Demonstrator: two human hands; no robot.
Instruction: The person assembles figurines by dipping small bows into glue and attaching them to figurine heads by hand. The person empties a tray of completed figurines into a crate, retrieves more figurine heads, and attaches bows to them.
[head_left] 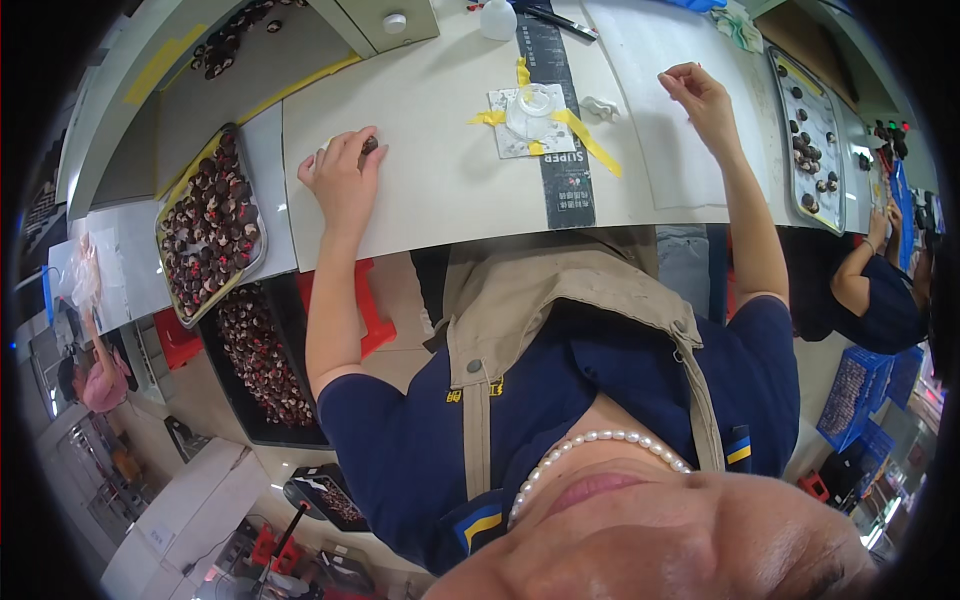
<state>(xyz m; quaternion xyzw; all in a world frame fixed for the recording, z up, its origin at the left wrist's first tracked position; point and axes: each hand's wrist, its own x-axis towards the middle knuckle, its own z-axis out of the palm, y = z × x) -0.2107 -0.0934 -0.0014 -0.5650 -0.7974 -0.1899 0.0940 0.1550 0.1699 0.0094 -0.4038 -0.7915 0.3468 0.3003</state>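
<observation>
Presently holding a small dark ball [370, 145] between thumb and fingers of the left hand [343, 168], over the left part of the white worktop [430, 150]; cannot tell whether touching the surface. Holding the right hand [700, 100] above a white sheet [690, 180], fingers bent near to the thumb; cannot tell if pinching something. Seen between both hands: a round dish [533, 105] on a square tile [505, 145] with yellow tape [597, 142]. Visible left of the left hand: a tray [228, 285] full of dark balls [205, 220]; far right, another tray [820, 118], less filled.
</observation>
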